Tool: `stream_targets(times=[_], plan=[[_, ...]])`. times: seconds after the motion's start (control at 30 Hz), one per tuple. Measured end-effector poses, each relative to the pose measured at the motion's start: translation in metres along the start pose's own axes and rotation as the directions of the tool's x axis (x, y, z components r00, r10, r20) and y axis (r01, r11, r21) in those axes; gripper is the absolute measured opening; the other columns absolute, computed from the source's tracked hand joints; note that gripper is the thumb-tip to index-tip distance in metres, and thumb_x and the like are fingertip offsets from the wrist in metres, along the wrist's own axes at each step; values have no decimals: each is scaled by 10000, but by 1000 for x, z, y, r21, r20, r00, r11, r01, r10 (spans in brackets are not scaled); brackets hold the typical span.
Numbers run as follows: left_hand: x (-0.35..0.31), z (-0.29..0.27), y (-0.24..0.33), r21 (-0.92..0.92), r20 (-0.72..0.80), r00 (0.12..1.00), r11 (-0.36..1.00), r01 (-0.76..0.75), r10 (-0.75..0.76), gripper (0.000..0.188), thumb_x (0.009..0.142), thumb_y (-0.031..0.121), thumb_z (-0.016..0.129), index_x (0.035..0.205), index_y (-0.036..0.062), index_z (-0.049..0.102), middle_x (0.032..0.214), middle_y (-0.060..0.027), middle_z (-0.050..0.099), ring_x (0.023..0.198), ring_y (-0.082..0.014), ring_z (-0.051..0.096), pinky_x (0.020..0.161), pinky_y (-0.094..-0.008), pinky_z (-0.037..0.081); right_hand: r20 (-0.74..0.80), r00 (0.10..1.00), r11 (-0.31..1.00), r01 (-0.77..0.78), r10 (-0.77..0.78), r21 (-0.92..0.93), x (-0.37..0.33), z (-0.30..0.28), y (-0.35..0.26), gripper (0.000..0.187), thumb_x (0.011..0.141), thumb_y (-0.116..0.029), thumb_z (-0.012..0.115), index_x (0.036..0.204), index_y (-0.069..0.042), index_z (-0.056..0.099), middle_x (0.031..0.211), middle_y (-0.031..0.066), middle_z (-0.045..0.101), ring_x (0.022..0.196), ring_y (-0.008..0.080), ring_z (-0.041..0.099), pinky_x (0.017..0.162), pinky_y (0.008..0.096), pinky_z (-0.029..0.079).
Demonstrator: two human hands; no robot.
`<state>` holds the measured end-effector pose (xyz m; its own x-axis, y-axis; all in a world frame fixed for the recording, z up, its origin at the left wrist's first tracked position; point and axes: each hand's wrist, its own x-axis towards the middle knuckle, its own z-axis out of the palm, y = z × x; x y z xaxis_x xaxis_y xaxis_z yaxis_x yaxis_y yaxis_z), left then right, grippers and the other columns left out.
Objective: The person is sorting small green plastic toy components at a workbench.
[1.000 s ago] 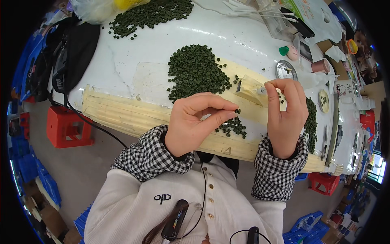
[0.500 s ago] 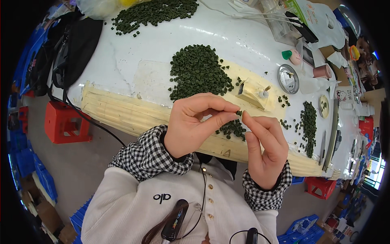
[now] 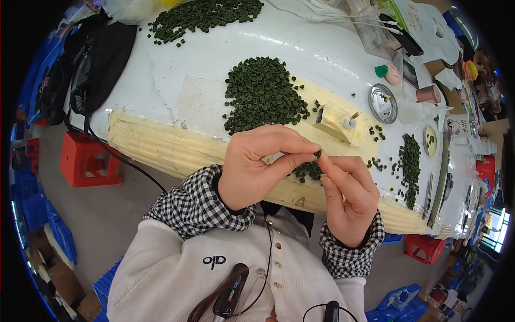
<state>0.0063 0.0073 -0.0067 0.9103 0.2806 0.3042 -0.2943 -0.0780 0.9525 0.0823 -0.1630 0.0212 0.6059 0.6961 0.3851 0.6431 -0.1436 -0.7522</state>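
My left hand pinches a small dark green plastic part between thumb and forefinger. The forefinger of my right hand presses against that part from the right, while its thumb stands apart lower down. Fingertips cover most of the part. Just below the fingers, a small heap of similar green parts lies at the table's near side, partly hidden by my hands. Beyond my left hand is a large pile of green parts. A cream block with a short upright peg stands beyond my right hand.
More green parts lie in a far pile and a right-hand pile. A round metal lid, tweezers and a thread spool sit at the right. A black bag lies left; a red stool stands below.
The right forefinger has come closer against the small green part and the left fingertips, covering more of it. Both hands otherwise stay in about the same place.
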Motion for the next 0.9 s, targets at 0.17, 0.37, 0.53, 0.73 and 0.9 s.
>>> stream_targets(times=[0.17, 0.37, 0.53, 0.73, 0.9], plan=[[1, 0, 1, 59, -5, 999, 997, -53, 53, 241, 805, -110, 633, 1011, 4, 687, 935, -114, 679, 850, -167, 638, 734, -252, 497, -1, 1000, 1000, -5, 5, 3, -2, 1, 1, 309, 784, 42, 667, 1091, 0, 670, 901, 114, 630, 759, 215, 584, 652, 276, 476], [2, 2, -1, 52, -6, 998, 997, -56, 56, 229, 805, -107, 634, 998, 4, 690, 922, -114, 683, 830, -167, 638, 717, -250, 496, -5, 1000, 1000, 2, -2, 8, -3, -1, 1, 321, 790, 49, 654, 1108, 4, 660, 914, 123, 629, 762, 219, 584, 676, 277, 474], [0, -4, 5, 176, 53, 999, 984, -9, -1, 184, 778, -83, 668, 942, -6, 693, 892, -110, 679, 813, -176, 641, 699, -257, 497, -180, 976, 986, -140, 123, -86, -9, -29, 8, 250, 796, 39, 647, 1044, 19, 668, 904, 132, 624, 775, 225, 578, 707, 264, 457], [-8, -15, 3, 569, 175, 982, 808, -155, 65, 178, 723, -40, 706, 891, 18, 691, 780, -77, 622, 718, -227, 570, 621, -310, 458, -201, 970, 868, -214, 135, -449, -29, -44, 25, 96, 738, 16, 697, 807, 10, 631, 790, 95, 587, 751, 254, 523, 689, 328, 420], [-10, -15, 3, 599, 202, 974, 774, -206, 104, 185, 730, -46, 690, 905, 14, 689, 784, -69, 624, 718, -227, 559, 625, -310, 451, -171, 977, 789, -207, 130, -579, -29, -40, 27, 101, 734, -7, 701, 797, -5, 623, 760, 82, 573, 746, 253, 500, 681, 344, 404]])
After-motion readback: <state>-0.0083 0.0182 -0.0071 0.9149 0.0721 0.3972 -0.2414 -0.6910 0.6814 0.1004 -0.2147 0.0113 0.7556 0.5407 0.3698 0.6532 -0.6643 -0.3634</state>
